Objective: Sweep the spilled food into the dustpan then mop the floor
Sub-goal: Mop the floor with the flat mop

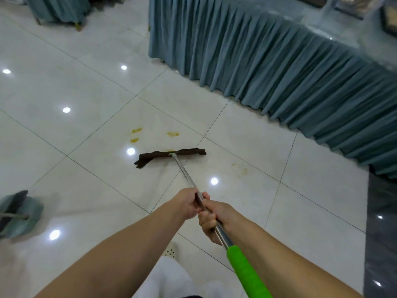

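A person is gripping a mop's metal pole point(189, 179) with both bare hands, the right hand point(211, 220) closing around it just above the green grip point(247, 272), the left hand point(189, 204) wrapping it slightly farther down the shaft, the two touching. The dark flat mop head point(169, 157) is lying on the glossy white tiled floor point(86, 104), just short of three yellow stains point(136, 130). At the left edge, a grey-green dustpan point(23, 214) with a brush is sitting well apart. Beyond, a table's pleated blue skirt point(268, 61) is hanging to the floor.
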`<action>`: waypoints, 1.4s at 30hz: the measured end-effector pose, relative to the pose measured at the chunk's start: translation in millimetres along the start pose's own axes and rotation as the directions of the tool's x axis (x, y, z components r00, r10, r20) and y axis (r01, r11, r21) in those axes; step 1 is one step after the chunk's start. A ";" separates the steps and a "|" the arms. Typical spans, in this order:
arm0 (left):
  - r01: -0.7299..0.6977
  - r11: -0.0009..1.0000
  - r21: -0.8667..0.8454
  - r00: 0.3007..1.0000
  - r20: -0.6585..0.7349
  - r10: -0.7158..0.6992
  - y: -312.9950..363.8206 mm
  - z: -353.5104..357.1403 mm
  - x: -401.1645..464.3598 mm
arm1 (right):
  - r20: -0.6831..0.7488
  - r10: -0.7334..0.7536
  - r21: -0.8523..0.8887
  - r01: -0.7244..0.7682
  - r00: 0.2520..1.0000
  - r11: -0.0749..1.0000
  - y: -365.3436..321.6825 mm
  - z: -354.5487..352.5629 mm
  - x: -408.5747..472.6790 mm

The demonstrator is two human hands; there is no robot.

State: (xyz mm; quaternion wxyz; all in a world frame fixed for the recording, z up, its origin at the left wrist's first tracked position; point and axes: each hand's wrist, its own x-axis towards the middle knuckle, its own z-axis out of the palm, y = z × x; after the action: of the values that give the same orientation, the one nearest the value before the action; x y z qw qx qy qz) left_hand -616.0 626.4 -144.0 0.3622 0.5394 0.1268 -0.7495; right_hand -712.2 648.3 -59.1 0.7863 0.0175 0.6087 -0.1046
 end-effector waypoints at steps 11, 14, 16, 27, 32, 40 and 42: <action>0.093 0.996 0.006 0.992 -0.083 -0.092 28.5 56.5 51.5 | -0.020 0.077 0.035 -0.076 0.997 0.996 -81.1 -24.7 22.3; 0.092 0.996 -0.002 0.991 -0.102 -0.092 33.3 78.7 56.7 | -0.024 0.104 -0.025 -0.105 0.994 0.994 -106.2 -37.8 24.7; 0.080 0.997 -0.013 0.992 -0.096 -0.081 37.3 96.1 62.1 | -0.020 0.130 -0.081 -0.132 0.991 0.988 -129.0 -46.2 23.1; 0.076 0.992 -0.098 0.985 -0.149 -0.090 63.0 165.5 96.1 | -0.032 0.173 -0.269 -0.175 0.984 0.947 -220.2 -65.3 34.3; 0.141 0.985 -0.100 0.972 -0.176 -0.156 94.1 174.7 105.6 | -0.031 0.150 -0.266 -0.153 0.988 0.952 -243.0 -53.7 50.9; 0.038 0.983 -0.177 0.973 -0.216 -0.076 168.5 175.6 132.9 | -0.047 0.088 -0.334 -0.099 0.995 0.937 -292.6 -0.1 76.7; 0.023 0.984 -0.178 0.975 -0.213 -0.062 189.7 172.0 141.6 | -0.046 0.085 -0.345 -0.095 0.995 0.934 -307.6 16.7 81.0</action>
State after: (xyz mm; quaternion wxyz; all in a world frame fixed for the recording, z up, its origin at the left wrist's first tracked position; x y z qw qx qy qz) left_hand -632.3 335.3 -167.1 0.3758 0.5817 0.2425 -0.6794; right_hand -734.3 333.4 -101.8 0.7717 -0.0920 0.6280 0.0408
